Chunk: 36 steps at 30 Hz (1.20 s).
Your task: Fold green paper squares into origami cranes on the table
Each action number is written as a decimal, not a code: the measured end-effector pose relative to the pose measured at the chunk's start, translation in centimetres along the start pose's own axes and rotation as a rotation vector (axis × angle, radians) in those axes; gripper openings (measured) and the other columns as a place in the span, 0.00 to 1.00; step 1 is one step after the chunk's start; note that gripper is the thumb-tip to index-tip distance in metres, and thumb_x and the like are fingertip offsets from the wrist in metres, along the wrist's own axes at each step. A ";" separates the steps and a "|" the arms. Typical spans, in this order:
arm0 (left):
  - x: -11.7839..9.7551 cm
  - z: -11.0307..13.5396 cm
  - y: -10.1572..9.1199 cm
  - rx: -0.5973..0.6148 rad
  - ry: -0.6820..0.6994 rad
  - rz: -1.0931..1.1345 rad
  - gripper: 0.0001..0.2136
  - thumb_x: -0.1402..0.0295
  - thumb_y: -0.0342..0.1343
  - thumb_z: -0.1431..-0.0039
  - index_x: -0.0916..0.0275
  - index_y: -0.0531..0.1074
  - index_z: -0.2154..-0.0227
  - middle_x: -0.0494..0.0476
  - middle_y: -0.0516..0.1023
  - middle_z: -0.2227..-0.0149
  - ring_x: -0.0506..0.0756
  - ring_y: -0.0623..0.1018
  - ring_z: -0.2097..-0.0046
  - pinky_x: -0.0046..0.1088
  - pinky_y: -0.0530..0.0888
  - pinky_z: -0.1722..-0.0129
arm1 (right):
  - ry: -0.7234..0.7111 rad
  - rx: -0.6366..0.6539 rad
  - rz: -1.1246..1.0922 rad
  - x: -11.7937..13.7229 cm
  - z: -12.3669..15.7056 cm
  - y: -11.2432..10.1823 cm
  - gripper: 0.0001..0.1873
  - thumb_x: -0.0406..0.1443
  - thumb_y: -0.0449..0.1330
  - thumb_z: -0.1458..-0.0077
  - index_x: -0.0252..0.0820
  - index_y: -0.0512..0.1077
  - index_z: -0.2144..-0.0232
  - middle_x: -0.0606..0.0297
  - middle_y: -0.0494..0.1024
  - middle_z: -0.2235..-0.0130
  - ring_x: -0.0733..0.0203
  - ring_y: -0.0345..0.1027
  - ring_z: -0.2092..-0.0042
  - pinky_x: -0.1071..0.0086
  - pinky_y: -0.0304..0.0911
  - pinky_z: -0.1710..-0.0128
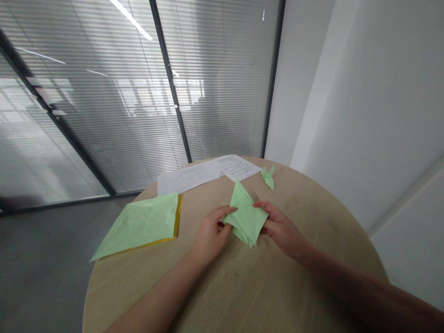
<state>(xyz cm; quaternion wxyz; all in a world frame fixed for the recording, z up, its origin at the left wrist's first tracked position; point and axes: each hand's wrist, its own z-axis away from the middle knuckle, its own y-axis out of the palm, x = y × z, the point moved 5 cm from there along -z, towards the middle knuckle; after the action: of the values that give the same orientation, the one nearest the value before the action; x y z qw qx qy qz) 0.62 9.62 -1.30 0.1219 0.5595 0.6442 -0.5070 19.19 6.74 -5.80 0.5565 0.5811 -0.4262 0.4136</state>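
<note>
A light green sheet of folded origami paper [244, 213] is held between my two hands above the table. It has a kite-like shape with a point at the top and several layered flaps at the bottom. My left hand [212, 231] pinches its left corner, thumb below and fingers above. On the other side, my right hand [281, 229] grips the right edge with the index finger on top. The fingers under the paper are partly hidden. Beyond my right hand lies a small folded green paper figure [268, 176], which neither hand touches.
The round wooden table [222, 286] has a creased green sheet [145, 219] at left, lying over something yellow [178, 216] and overhanging the edge. Printed white papers [194, 176] lie at the back. Behind stands a glass partition with blinds [225, 92]; a white wall [381, 115] is at right.
</note>
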 end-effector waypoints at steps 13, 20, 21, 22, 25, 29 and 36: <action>-0.6 0.3 -0.2 -0.068 -0.050 -0.015 0.16 0.77 0.52 0.47 0.60 0.77 0.57 0.56 0.81 0.59 0.54 0.79 0.62 0.26 0.74 0.69 | -0.204 0.037 0.275 -0.5 -0.6 -0.5 0.15 0.31 0.59 0.53 0.46 0.68 0.61 0.67 0.77 0.63 0.60 0.71 0.64 0.67 0.65 0.65; -1.9 0.7 -0.1 -0.034 0.060 -0.016 0.15 0.73 0.55 0.43 0.60 0.74 0.52 0.59 0.80 0.56 0.56 0.79 0.58 0.28 0.75 0.65 | -0.210 0.064 0.289 0.3 -0.2 0.2 0.16 0.33 0.61 0.52 0.47 0.68 0.58 0.66 0.78 0.62 0.59 0.72 0.63 0.67 0.66 0.63; -2.1 0.8 0.0 -0.006 0.082 0.001 0.16 0.71 0.56 0.42 0.60 0.73 0.50 0.60 0.79 0.53 0.57 0.78 0.56 0.29 0.75 0.65 | -0.227 0.071 0.317 0.5 0.0 0.2 0.16 0.33 0.62 0.51 0.47 0.68 0.58 0.66 0.78 0.61 0.59 0.72 0.63 0.67 0.66 0.62; -2.2 0.9 0.1 0.027 0.099 0.026 0.17 0.69 0.56 0.40 0.59 0.72 0.48 0.61 0.78 0.51 0.57 0.78 0.54 0.29 0.76 0.64 | -0.250 0.080 0.343 0.8 0.2 0.2 0.16 0.33 0.62 0.51 0.47 0.68 0.58 0.65 0.78 0.61 0.59 0.72 0.62 0.66 0.66 0.62; -2.6 1.2 0.2 0.096 0.132 0.134 0.17 0.61 0.51 0.33 0.60 0.71 0.46 0.63 0.76 0.48 0.58 0.77 0.52 0.30 0.76 0.62 | -0.292 0.047 0.378 1.5 0.5 -0.1 0.17 0.34 0.63 0.52 0.46 0.69 0.57 0.64 0.78 0.60 0.58 0.72 0.61 0.66 0.66 0.61; -2.5 1.2 0.2 0.090 0.071 0.242 0.21 0.58 0.40 0.29 0.61 0.76 0.51 0.63 0.77 0.49 0.57 0.78 0.56 0.31 0.76 0.64 | -0.213 -0.070 0.412 1.5 0.5 -0.4 0.11 0.39 0.62 0.49 0.44 0.71 0.62 0.66 0.76 0.67 0.60 0.69 0.67 0.68 0.64 0.67; -2.0 0.8 0.7 0.104 0.038 0.263 0.16 0.59 0.48 0.31 0.60 0.76 0.52 0.63 0.78 0.52 0.56 0.78 0.59 0.29 0.77 0.66 | -0.132 -0.083 0.497 1.4 0.6 0.0 0.14 0.46 0.61 0.46 0.42 0.75 0.65 0.63 0.79 0.68 0.57 0.71 0.66 0.67 0.66 0.66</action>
<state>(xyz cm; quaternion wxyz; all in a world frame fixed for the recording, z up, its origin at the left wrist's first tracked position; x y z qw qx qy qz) 1.60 7.66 -0.60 0.1459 0.6541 0.5403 -0.5089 19.63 6.08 -4.51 0.4322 0.4608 -0.6079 0.4809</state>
